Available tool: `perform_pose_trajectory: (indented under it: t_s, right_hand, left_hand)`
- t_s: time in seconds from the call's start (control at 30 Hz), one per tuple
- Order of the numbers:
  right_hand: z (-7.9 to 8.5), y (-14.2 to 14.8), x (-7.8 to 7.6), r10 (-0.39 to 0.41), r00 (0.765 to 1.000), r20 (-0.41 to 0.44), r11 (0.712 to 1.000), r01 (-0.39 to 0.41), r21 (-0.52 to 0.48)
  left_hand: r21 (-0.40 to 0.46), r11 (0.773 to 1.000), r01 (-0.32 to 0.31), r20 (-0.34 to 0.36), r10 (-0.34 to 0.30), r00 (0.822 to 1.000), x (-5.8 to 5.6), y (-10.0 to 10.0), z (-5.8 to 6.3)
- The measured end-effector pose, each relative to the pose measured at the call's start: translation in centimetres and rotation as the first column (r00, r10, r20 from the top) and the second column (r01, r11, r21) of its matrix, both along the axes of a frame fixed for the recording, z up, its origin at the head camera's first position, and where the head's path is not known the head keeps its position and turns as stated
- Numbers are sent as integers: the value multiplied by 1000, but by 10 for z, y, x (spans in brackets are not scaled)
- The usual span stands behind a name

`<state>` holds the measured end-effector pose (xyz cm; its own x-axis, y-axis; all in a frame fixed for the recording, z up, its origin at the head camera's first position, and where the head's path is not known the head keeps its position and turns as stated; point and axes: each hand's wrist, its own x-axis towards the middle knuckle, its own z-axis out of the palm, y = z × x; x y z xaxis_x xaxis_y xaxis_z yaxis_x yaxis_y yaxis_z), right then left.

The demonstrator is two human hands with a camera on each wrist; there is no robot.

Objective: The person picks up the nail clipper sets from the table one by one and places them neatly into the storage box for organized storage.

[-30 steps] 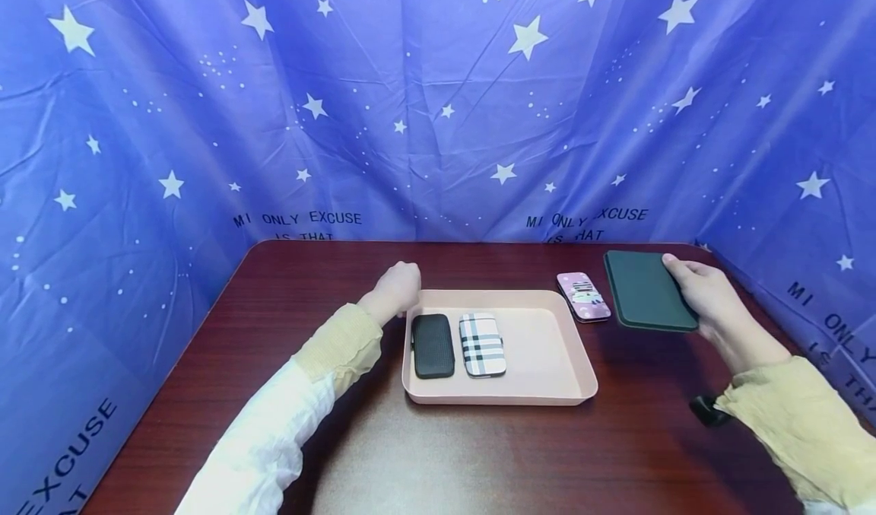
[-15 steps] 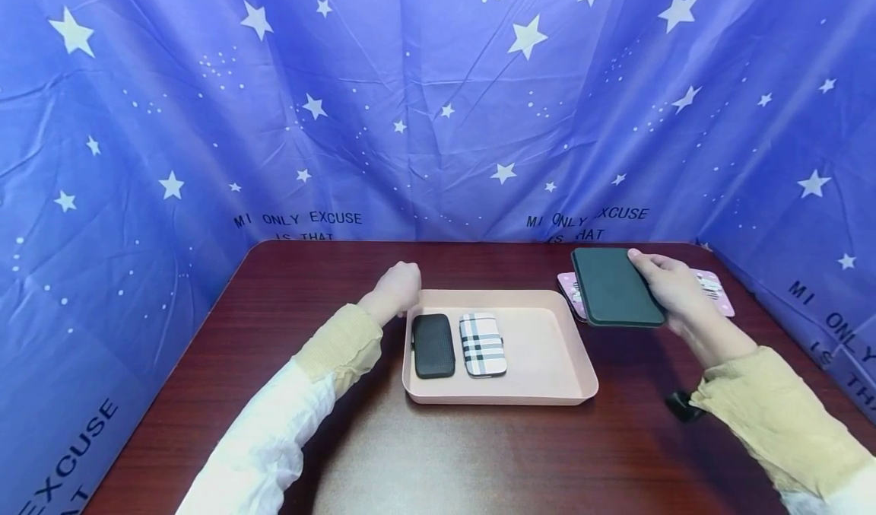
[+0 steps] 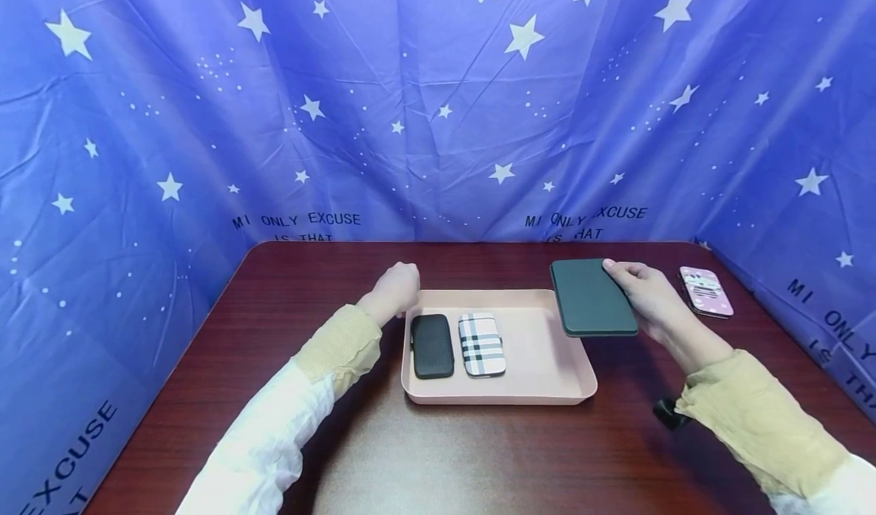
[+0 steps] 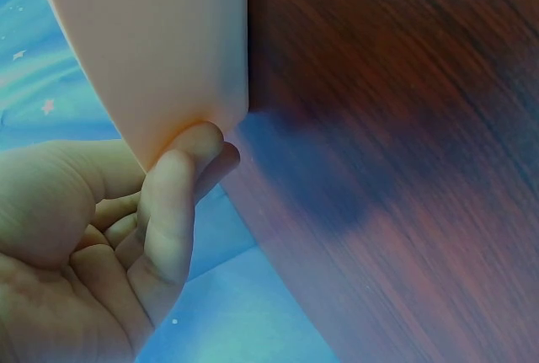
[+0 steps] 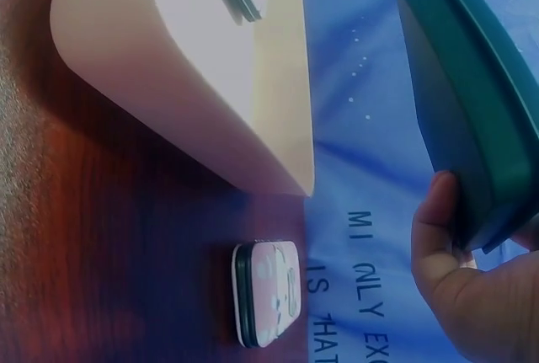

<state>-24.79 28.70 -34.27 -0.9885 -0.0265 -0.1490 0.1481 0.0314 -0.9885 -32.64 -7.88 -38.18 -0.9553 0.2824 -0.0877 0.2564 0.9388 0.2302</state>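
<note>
At the far left corner of the pale pink tray (image 3: pixel 527 395), my left hand (image 3: pixel 399 288) pinches the tray's rim, fingers curled against its wall (image 4: pixel 168 51). My right hand (image 3: pixel 650 294) grips a dark green flat rectangular box (image 3: pixel 594 300) by its right side, holding it up over the tray's far right corner. In the right wrist view the thumb presses on the lower part of this green box (image 5: pixel 472 110). Inside the tray lie a black textured case (image 3: pixel 433 346) and a white plaid case (image 3: pixel 482 345), side by side at the left.
A pink patterned case (image 3: pixel 707 292) lies at the table's far right. Another pink case (image 5: pixel 268 293), beside the tray, is hidden by the green box in the head view. A blue starry curtain (image 3: pixel 438 104) hangs around the dark red wooden table (image 3: pixel 438 462).
My right hand has moved left with the green box, from the table's right side to over the tray's corner. The right pink case has come into sight. My left hand stays put.
</note>
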Motion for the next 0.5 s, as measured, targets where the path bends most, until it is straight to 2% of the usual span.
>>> perform_pose_trajectory:
  t_s: [0.23,0.5]
  right_hand:
    - [-9,-7,-3,55,998,-16,997,-54,46]
    - [-17,-19,-2,70,997,-18,991,-67,116]
  left_hand:
    - [2,1000,-1,7,1,1000,1,0,0]
    - [7,1000,20,-6,-19,1000,2,-1,3]
